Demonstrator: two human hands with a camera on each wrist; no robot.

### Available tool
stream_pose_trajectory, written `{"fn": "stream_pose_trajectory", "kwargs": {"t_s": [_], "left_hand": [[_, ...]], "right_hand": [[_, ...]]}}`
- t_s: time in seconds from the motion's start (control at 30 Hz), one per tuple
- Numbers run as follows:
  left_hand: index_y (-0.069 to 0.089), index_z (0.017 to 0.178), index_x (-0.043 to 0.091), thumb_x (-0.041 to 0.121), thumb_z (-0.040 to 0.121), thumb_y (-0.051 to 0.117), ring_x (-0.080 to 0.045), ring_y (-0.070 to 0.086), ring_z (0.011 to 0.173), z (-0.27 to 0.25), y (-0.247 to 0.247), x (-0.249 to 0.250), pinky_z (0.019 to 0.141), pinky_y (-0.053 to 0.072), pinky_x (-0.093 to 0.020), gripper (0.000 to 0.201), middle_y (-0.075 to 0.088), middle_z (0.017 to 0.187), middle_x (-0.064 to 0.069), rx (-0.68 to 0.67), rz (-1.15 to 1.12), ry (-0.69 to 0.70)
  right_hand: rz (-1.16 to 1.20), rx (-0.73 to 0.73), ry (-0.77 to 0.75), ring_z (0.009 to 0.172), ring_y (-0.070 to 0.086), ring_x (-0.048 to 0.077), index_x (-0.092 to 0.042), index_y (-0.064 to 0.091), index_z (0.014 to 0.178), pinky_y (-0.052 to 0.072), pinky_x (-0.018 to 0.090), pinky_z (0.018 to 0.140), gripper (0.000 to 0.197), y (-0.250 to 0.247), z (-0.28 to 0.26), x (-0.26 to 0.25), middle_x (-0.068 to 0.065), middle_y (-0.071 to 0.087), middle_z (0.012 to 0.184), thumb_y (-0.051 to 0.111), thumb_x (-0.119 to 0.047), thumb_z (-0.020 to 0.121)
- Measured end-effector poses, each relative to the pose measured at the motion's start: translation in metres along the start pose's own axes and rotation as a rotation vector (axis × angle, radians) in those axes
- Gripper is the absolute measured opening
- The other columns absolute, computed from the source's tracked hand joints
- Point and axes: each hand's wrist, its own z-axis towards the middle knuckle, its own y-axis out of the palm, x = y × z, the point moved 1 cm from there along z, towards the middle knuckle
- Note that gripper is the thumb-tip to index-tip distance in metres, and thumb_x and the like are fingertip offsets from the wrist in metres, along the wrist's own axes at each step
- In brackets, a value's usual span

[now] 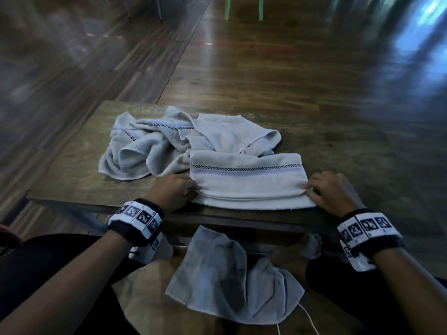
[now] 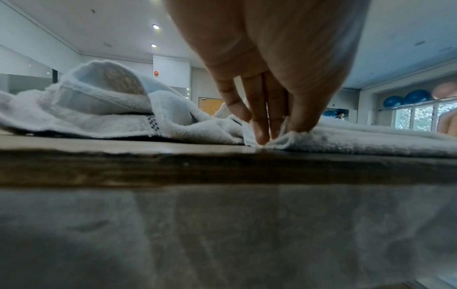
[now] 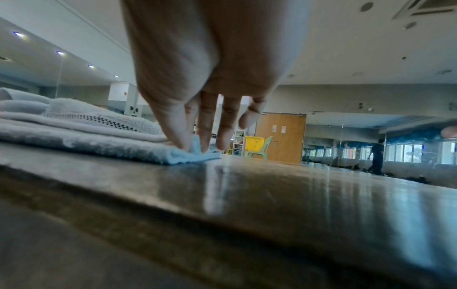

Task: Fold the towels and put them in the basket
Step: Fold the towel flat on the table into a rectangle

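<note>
A white towel (image 1: 246,180) with a purple stripe and a checkered band lies folded along the front edge of the low wooden table (image 1: 72,175). My left hand (image 1: 191,188) pinches its left end, with thumb and fingertips closed on a corner of cloth in the left wrist view (image 2: 279,135). My right hand (image 1: 308,187) pinches the right end, where a bit of towel (image 3: 99,140) stands up between thumb and fingers (image 3: 193,146). Behind lie crumpled towels (image 1: 150,146) and a flatter one (image 1: 232,134).
Another towel (image 1: 225,274) is draped over my lap below the table edge. A yellow basket (image 3: 254,142) sits on a green chair far across the room, near a wooden door. The right part of the table (image 1: 350,146) is bare wood. A person walks in the distance.
</note>
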Motion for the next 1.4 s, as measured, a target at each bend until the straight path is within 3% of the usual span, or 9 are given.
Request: {"fn": "stream_pose_trajectory", "kwargs": {"t_s": [0.2, 0.33, 0.47, 0.57, 0.67, 0.9, 1.07, 1.23, 1.4], "left_hand": [[0.073, 0.086, 0.022, 0.037, 0.081, 0.053, -0.018, 0.068, 0.078, -0.012, -0.006, -0.004, 0.074, 0.042, -0.030, 0.025, 0.073, 0.085, 0.004, 0.245, 0.065, 0.040], [0.072, 0.085, 0.023, 0.030, 0.084, 0.061, -0.014, 0.062, 0.086, -0.023, -0.013, -0.005, 0.073, 0.037, -0.030, 0.013, 0.071, 0.088, 0.009, 0.447, 0.136, 0.099], [0.073, 0.086, 0.026, 0.033, 0.080, 0.058, -0.017, 0.065, 0.087, -0.030, -0.002, -0.006, 0.077, 0.035, -0.030, 0.018, 0.070, 0.089, 0.009, 0.290, 0.151, 0.138], [0.073, 0.080, 0.027, 0.038, 0.081, 0.051, -0.016, 0.066, 0.082, -0.032, 0.005, -0.002, 0.076, 0.033, -0.029, 0.025, 0.070, 0.084, 0.011, 0.200, 0.154, 0.146], [0.073, 0.079, 0.027, 0.039, 0.083, 0.050, -0.014, 0.066, 0.080, -0.034, 0.009, -0.001, 0.074, 0.033, -0.030, 0.026, 0.070, 0.083, 0.012, 0.179, 0.126, 0.130], [0.071, 0.088, 0.026, 0.033, 0.083, 0.046, -0.013, 0.066, 0.085, -0.041, 0.016, 0.003, 0.078, 0.036, -0.029, 0.027, 0.070, 0.092, 0.011, 0.176, 0.095, 0.084], [0.070, 0.089, 0.026, 0.030, 0.080, 0.044, -0.015, 0.067, 0.086, -0.046, 0.014, -0.008, 0.081, 0.034, -0.030, 0.028, 0.070, 0.093, 0.010, 0.188, 0.088, 0.024], [0.070, 0.087, 0.026, 0.030, 0.078, 0.046, -0.014, 0.068, 0.082, -0.047, 0.012, -0.006, 0.079, 0.033, -0.030, 0.027, 0.070, 0.090, 0.010, 0.176, 0.119, 0.041], [0.069, 0.090, 0.027, 0.038, 0.070, 0.049, -0.014, 0.067, 0.086, -0.049, 0.008, -0.004, 0.082, 0.034, -0.031, 0.031, 0.069, 0.093, 0.011, 0.124, 0.135, 0.052]], "right_hand": [[0.014, 0.214, -0.026, 0.078, 0.064, 0.028, -0.017, 0.071, 0.085, 0.038, 0.035, 0.067, 0.013, -0.007, -0.007, 0.001, 0.002, 0.069, 0.086, 0.066, -0.011, 0.074], [0.007, 0.401, -0.098, 0.079, 0.061, 0.025, -0.013, 0.070, 0.090, 0.038, 0.036, 0.066, 0.023, -0.021, -0.026, -0.005, 0.003, 0.066, 0.086, 0.049, -0.019, 0.079], [0.017, 0.306, -0.173, 0.077, 0.062, 0.025, -0.014, 0.071, 0.088, 0.031, 0.030, 0.067, 0.026, -0.015, -0.035, -0.005, 0.004, 0.068, 0.086, 0.048, -0.022, 0.081], [0.011, 0.246, -0.170, 0.076, 0.063, 0.025, -0.015, 0.073, 0.087, 0.036, 0.031, 0.066, 0.012, -0.008, -0.037, -0.004, 0.003, 0.069, 0.086, 0.064, -0.015, 0.079], [0.039, 0.175, -0.164, 0.076, 0.063, 0.025, -0.017, 0.074, 0.087, 0.044, 0.034, 0.064, 0.020, -0.001, -0.038, -0.003, 0.001, 0.069, 0.086, 0.079, -0.009, 0.069], [0.198, 0.074, -0.135, 0.077, 0.067, 0.022, -0.014, 0.073, 0.089, 0.053, 0.036, 0.062, 0.025, 0.007, -0.042, -0.002, 0.002, 0.069, 0.083, 0.079, -0.003, 0.066], [0.225, 0.056, -0.236, 0.071, 0.064, 0.015, -0.017, 0.073, 0.085, 0.047, 0.028, 0.063, 0.024, -0.001, -0.050, -0.019, -0.003, 0.070, 0.079, 0.080, -0.006, 0.065], [0.081, 0.214, -0.179, 0.075, 0.062, 0.020, -0.016, 0.073, 0.090, 0.040, 0.033, 0.068, 0.014, -0.011, -0.055, -0.022, -0.001, 0.069, 0.086, 0.067, -0.013, 0.077], [0.078, 0.077, -0.188, 0.074, 0.061, 0.017, -0.019, 0.071, 0.093, 0.046, 0.034, 0.066, 0.023, 0.001, -0.064, -0.028, -0.004, 0.068, 0.086, 0.077, -0.015, 0.071]]}}
